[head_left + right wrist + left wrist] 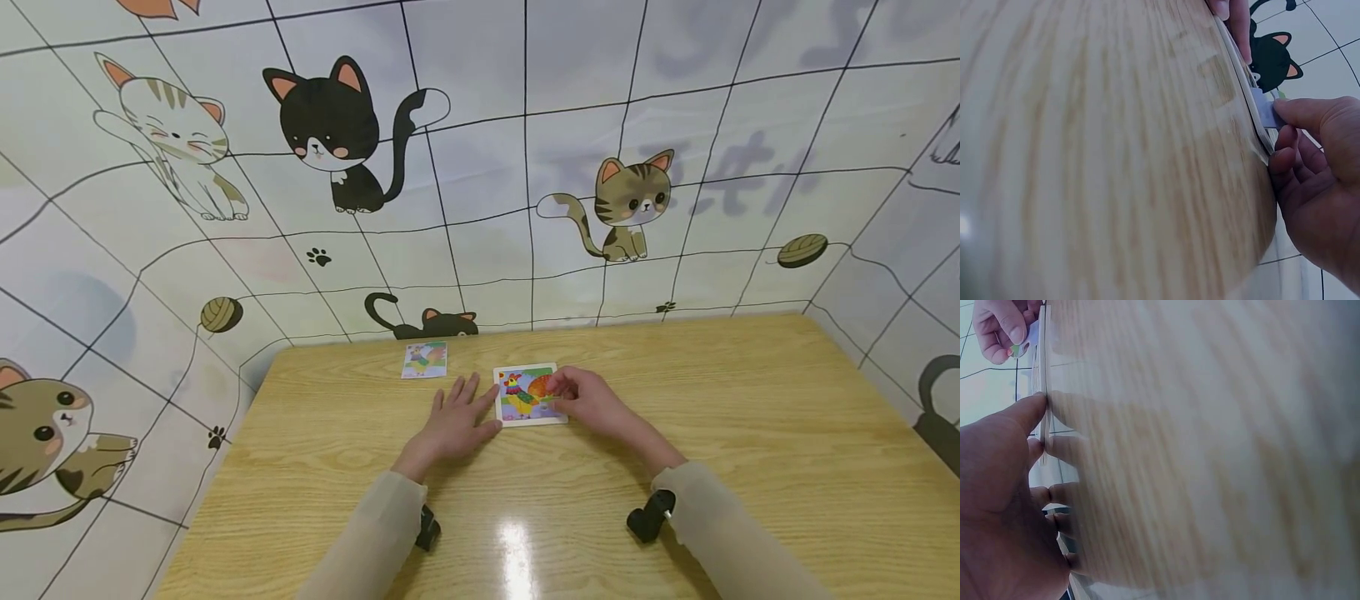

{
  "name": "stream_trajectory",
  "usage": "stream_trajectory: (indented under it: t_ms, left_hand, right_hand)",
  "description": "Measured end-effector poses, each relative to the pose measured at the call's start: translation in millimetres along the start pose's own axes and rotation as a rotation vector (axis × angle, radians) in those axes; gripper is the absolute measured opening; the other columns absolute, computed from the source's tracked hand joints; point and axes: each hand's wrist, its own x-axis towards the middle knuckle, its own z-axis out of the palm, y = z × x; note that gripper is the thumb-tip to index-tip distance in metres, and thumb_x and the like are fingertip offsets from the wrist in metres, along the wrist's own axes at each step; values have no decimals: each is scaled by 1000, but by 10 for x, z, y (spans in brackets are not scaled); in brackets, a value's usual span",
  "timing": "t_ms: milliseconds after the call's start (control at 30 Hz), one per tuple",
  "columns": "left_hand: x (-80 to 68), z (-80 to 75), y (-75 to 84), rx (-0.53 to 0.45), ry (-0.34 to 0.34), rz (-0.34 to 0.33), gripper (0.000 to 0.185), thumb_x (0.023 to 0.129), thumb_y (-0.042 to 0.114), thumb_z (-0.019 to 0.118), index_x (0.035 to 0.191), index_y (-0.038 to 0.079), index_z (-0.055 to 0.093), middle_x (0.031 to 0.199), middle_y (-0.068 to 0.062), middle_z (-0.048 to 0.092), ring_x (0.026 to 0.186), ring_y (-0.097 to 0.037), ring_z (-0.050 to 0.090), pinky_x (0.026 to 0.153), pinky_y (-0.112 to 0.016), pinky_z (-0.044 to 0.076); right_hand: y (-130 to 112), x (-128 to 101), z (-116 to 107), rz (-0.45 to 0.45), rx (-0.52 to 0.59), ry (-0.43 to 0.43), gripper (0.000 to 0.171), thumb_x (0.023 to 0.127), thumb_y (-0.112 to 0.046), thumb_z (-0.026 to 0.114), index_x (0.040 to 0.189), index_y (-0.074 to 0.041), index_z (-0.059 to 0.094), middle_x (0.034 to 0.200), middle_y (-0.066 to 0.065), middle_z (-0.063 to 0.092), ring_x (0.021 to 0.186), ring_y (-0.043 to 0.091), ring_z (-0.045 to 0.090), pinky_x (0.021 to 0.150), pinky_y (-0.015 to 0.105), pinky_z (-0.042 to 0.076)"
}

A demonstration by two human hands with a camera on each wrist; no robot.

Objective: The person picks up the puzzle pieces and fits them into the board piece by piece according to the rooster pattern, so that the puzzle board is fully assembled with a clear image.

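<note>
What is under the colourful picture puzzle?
The puzzle board lies flat on the wooden table. The right hand covers its right edge, pinching a piece; whatever lies beneath the board is hidden.

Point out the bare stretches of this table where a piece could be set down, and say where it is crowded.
Bare wood lies right of the right hand, out to the table edge. More lies left of the left hand, below the small picture card. The near strip between the sleeves is free too. It is crowded around the puzzle board, which both hands flank closely.
</note>
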Motion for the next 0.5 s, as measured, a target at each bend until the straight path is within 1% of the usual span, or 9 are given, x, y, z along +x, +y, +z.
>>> stream_trajectory:
  t_ms: [167, 367, 500]
  left_hand:
    - [2, 0, -6, 1, 3, 0, 63, 107, 45, 50, 163, 20, 33, 170, -17, 11, 156, -40, 4, 119, -67, 4]
    - [4, -1, 10, 9, 3, -1, 63, 107, 44, 50, 163, 19, 33, 170, -18, 12, 156, -40, 5, 118, -67, 4]
    - [-1, -10, 25, 9, 1, -4, 63, 107, 44, 50, 163, 20, 32, 170, -18, 11, 156, -40, 4, 119, -67, 4]
  right_hand:
    - [9, 17, 5, -6, -29, -3, 15, 93, -2, 73, 107, -2, 66, 98, 5, 65, 82, 20, 54, 73, 32, 46]
    - [23, 25, 8, 2, -47, 2, 17, 93, -3, 74, 108, -1, 66, 99, 6, 66, 83, 19, 53, 74, 33, 45]
    - [19, 22, 10, 7, -80, 3, 18, 93, -5, 74, 109, -1, 68, 99, 6, 63, 82, 19, 51, 72, 33, 44]
